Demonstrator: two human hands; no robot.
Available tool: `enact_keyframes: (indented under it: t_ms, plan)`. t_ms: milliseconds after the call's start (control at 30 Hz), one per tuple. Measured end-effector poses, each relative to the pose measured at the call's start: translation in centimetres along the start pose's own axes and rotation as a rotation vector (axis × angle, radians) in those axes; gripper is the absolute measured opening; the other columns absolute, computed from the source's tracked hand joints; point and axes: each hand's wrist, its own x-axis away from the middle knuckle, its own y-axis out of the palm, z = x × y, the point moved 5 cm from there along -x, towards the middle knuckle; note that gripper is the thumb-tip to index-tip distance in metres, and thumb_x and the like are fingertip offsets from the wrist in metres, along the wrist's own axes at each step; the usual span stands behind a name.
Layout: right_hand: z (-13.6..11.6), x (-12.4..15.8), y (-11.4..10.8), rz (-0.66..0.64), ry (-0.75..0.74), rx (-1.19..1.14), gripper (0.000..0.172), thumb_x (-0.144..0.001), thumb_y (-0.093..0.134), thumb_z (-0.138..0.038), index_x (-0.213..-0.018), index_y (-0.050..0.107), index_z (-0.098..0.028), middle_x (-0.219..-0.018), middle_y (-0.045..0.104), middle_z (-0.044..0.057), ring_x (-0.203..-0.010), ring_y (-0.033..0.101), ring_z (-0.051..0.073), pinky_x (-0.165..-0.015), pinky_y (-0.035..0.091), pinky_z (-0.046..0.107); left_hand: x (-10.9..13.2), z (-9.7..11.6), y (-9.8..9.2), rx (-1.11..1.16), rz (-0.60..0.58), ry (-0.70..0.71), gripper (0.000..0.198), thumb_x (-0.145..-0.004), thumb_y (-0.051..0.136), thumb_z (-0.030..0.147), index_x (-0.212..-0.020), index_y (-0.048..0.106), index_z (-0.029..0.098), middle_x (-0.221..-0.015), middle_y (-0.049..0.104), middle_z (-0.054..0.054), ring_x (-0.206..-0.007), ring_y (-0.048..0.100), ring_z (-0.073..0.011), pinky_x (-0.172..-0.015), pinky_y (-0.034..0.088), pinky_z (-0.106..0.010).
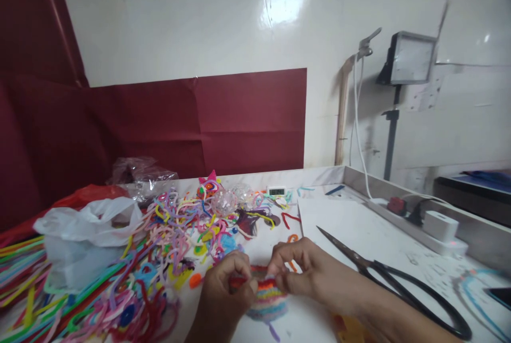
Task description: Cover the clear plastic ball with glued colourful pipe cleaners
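Note:
Low in the head view, a small rainbow-striped piece made of fuzzy pipe cleaners (pixel 266 303) is held between both hands. Red runs along its upper edge, with orange, yellow and blue bands below. My left hand (pixel 227 292) pinches that red edge on the left side, thumb against fingers. From the right, my right hand (pixel 297 268) grips the same edge with thumb and forefinger. A short purple strand (pixel 273 331) shows under the piece. Just behind my right hand lies an orange pipe cleaner (pixel 293 237). The fingers cover part of the rim.
Pipe cleaners in a tangled heap (pixel 171 242) spread over the left side, beside a white plastic bag (pixel 91 242). Large black-handled scissors (pixel 367 266) lie right of my hands on a white sheet (pixel 339 220). A power strip (pixel 435 242) runs along the right edge.

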Motion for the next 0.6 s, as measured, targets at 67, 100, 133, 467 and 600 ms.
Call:
enact_keyframes:
  t_ms: [67, 100, 133, 467, 600]
  plan:
    - [-0.1, 0.1, 0.0, -0.005, -0.012, -0.003, 0.019, -0.064, 0.058, -0.014, -0.075, 0.073, -0.015, -0.063, 0.056, -0.003, -0.062, 0.046, 0.011, -0.060, 0.036, 0.023, 0.0, -0.3, 0.0, 0.013, -0.018, -0.042, 0.012, -0.054, 0.052, 0.011, -0.049, 0.046, 0.021, -0.055, 0.045, 0.004, -0.055, 0.044, -0.0131, -0.051, 0.033, -0.023]
    - [-0.1, 0.1, -0.1, -0.008, -0.010, -0.002, 0.018, -0.064, 0.058, -0.014, -0.075, 0.073, -0.015, -0.062, 0.056, -0.003, -0.062, 0.046, 0.011, -0.060, 0.036, 0.023, 0.0, -0.6, 0.1, 0.027, -0.031, -0.067, 0.012, -0.054, 0.053, 0.012, -0.050, 0.046, 0.021, -0.055, 0.044, 0.004, -0.054, 0.042, -0.0125, -0.050, 0.032, -0.023]
    - [0.0, 0.2, -0.1, -0.008, -0.006, 0.001, 0.018, -0.064, 0.059, -0.014, -0.075, 0.074, -0.015, -0.062, 0.057, -0.003, -0.062, 0.047, 0.011, -0.060, 0.037, 0.023, 0.0, -0.9, 0.1, 0.041, -0.048, -0.092, 0.011, -0.055, 0.054, 0.013, -0.051, 0.046, 0.020, -0.056, 0.044, 0.004, -0.054, 0.040, -0.0120, -0.048, 0.030, -0.022]
    - [0.0, 0.4, -0.4, -0.009, 0.018, -0.020, 0.017, -0.064, 0.060, -0.014, -0.073, 0.074, -0.016, -0.061, 0.058, -0.003, -0.060, 0.047, 0.010, -0.059, 0.037, 0.022, 0.2, -2.0, 0.2, 0.151, -0.158, -0.216, 0.010, -0.059, 0.062, 0.024, -0.057, 0.053, 0.019, -0.058, 0.047, 0.003, -0.051, 0.036, -0.0109, -0.047, 0.027, -0.022]
    - [0.0, 0.3, -0.5, 0.002, 0.020, 0.001, 0.019, -0.063, 0.058, -0.013, -0.073, 0.074, -0.015, -0.062, 0.060, -0.002, -0.061, 0.050, 0.011, -0.061, 0.038, 0.023, 0.1, -2.3, -0.1, 0.159, -0.148, -0.224, 0.012, -0.062, 0.059, 0.026, -0.055, 0.055, 0.018, -0.058, 0.047, 0.002, -0.056, 0.039, -0.0130, -0.052, 0.029, -0.023]
